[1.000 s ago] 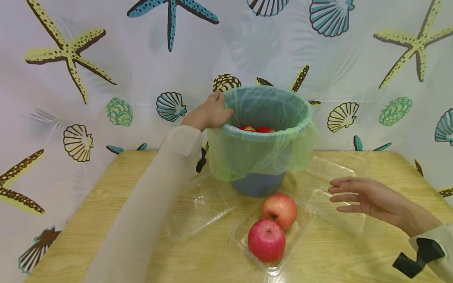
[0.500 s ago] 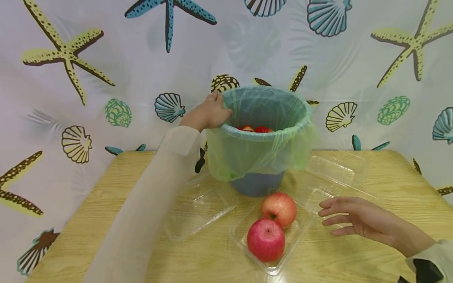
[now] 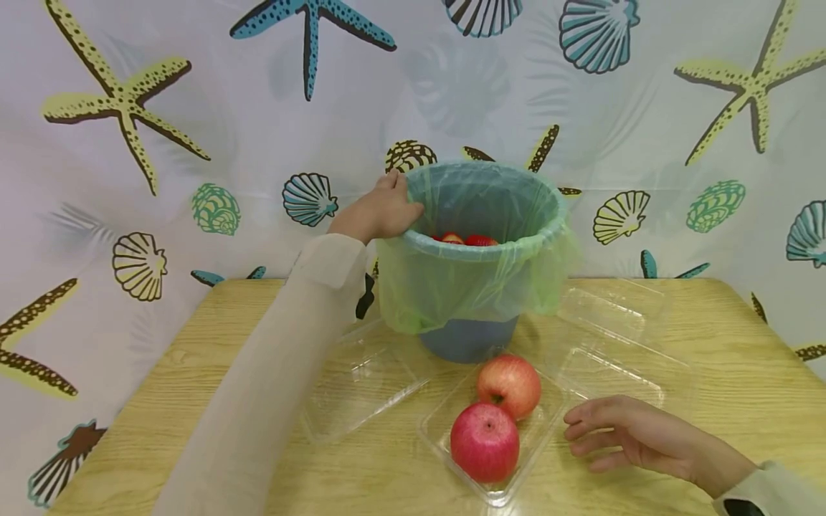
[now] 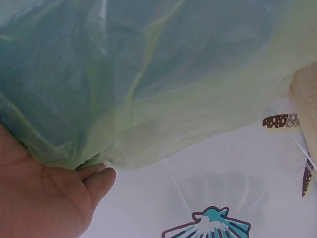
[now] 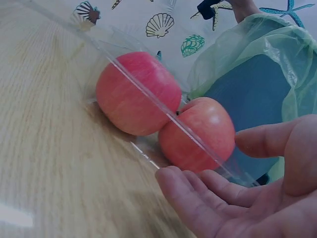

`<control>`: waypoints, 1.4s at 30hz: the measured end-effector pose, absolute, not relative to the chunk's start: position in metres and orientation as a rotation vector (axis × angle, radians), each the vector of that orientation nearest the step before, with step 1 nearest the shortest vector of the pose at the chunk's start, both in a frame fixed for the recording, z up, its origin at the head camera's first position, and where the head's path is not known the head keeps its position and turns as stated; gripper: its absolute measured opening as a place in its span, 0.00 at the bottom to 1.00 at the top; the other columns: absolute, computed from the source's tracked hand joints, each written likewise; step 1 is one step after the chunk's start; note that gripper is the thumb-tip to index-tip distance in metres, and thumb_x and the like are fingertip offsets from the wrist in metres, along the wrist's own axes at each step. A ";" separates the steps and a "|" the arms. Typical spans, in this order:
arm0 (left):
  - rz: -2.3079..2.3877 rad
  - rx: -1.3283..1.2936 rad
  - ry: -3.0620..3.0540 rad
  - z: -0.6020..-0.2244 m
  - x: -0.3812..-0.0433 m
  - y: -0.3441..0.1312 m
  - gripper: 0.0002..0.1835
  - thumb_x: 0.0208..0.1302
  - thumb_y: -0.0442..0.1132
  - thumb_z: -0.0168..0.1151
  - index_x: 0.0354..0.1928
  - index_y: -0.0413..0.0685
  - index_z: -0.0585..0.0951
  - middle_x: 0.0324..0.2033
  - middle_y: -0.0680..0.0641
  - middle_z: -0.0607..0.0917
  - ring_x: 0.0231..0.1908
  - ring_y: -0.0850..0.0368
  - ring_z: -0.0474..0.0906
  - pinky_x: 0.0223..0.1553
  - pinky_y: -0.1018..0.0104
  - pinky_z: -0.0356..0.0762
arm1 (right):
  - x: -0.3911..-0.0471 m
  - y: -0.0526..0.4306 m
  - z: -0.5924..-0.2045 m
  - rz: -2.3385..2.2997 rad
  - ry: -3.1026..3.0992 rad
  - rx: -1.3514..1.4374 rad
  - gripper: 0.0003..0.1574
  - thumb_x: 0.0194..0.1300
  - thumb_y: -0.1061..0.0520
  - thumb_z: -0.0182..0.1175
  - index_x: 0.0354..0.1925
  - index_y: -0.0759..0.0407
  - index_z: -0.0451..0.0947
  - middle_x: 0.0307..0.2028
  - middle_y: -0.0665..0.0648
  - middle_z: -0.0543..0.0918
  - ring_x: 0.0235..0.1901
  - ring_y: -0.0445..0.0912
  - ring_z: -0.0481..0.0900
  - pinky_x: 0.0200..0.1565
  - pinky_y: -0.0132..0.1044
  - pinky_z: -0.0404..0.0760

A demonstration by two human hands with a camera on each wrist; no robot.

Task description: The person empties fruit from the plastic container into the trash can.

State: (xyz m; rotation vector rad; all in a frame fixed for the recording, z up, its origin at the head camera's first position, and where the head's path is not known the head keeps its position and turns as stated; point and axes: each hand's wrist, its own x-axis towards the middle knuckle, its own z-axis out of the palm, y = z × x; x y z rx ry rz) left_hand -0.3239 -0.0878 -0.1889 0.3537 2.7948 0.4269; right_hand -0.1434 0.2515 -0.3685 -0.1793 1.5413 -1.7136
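Observation:
A blue bucket (image 3: 466, 340) lined with a thin green plastic bag (image 3: 452, 294) stands upright on the table. My left hand (image 3: 383, 209) grips its rim on the left, over the bag; the left wrist view shows the fingers curled at the bag's edge. Inside the bucket, the tops of several red fruits (image 3: 480, 240) are partly visible. In front sits a clear plastic tray (image 3: 500, 496) with two apples, a deep red one (image 3: 484, 443) nearer me and a paler one (image 3: 510, 385) behind. My right hand (image 3: 635, 438) is just right of this tray, holding nothing, fingers loosely bent.
More clear plastic trays lie on the wooden table (image 3: 213, 344): one left of the bucket (image 3: 368, 383), and two at the right, a nearer tray (image 3: 616, 373) and a farther tray (image 3: 609, 312). A curtain (image 3: 245, 107) printed with shells and starfish hangs behind.
My right hand has moved left and down toward the tray of apples. The left hand stays on the bucket's rim, and the apples have not moved.

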 end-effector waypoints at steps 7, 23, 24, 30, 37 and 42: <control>0.473 0.361 2.794 -0.192 -0.323 -0.088 0.38 0.76 0.51 0.32 0.73 0.43 0.28 0.74 0.46 0.25 0.74 0.50 0.21 0.74 0.52 0.36 | -0.138 0.239 -0.383 -1.758 1.499 -0.219 0.15 0.73 0.57 0.45 0.48 0.54 0.78 0.44 0.50 0.83 0.44 0.43 0.82 0.45 0.38 0.83; 0.433 0.354 2.797 -0.192 -0.325 -0.088 0.38 0.76 0.51 0.33 0.73 0.43 0.27 0.74 0.46 0.25 0.74 0.51 0.21 0.74 0.52 0.35 | -0.141 0.237 -0.384 -1.835 1.612 -0.153 0.14 0.74 0.55 0.46 0.40 0.50 0.79 0.40 0.46 0.82 0.39 0.38 0.80 0.41 0.32 0.82; 0.434 0.353 2.796 -0.192 -0.325 -0.088 0.38 0.76 0.51 0.33 0.73 0.43 0.27 0.74 0.46 0.25 0.74 0.51 0.21 0.74 0.52 0.35 | -0.141 0.237 -0.384 -1.824 1.637 -0.140 0.12 0.73 0.54 0.47 0.40 0.50 0.79 0.39 0.45 0.81 0.40 0.38 0.79 0.41 0.32 0.81; 0.431 0.352 2.793 -0.191 -0.324 -0.088 0.38 0.76 0.51 0.32 0.73 0.43 0.27 0.74 0.46 0.24 0.74 0.51 0.21 0.74 0.52 0.37 | -0.143 0.234 -0.384 -1.764 1.746 -0.093 0.06 0.71 0.54 0.53 0.37 0.50 0.77 0.36 0.43 0.76 0.41 0.39 0.73 0.44 0.34 0.77; 0.427 0.369 2.801 -0.191 -0.324 -0.089 0.38 0.76 0.51 0.32 0.73 0.42 0.27 0.74 0.45 0.25 0.74 0.50 0.22 0.74 0.52 0.37 | -0.142 0.228 -0.383 -1.886 1.697 0.046 0.10 0.72 0.51 0.52 0.32 0.48 0.77 0.37 0.44 0.75 0.42 0.39 0.74 0.47 0.38 0.80; 0.434 0.366 2.798 -0.191 -0.324 -0.090 0.38 0.76 0.52 0.32 0.73 0.42 0.27 0.73 0.45 0.25 0.74 0.50 0.22 0.74 0.52 0.38 | -0.142 0.227 -0.380 -2.084 1.479 0.167 0.15 0.73 0.56 0.47 0.32 0.50 0.78 0.38 0.47 0.78 0.43 0.40 0.79 0.49 0.46 0.81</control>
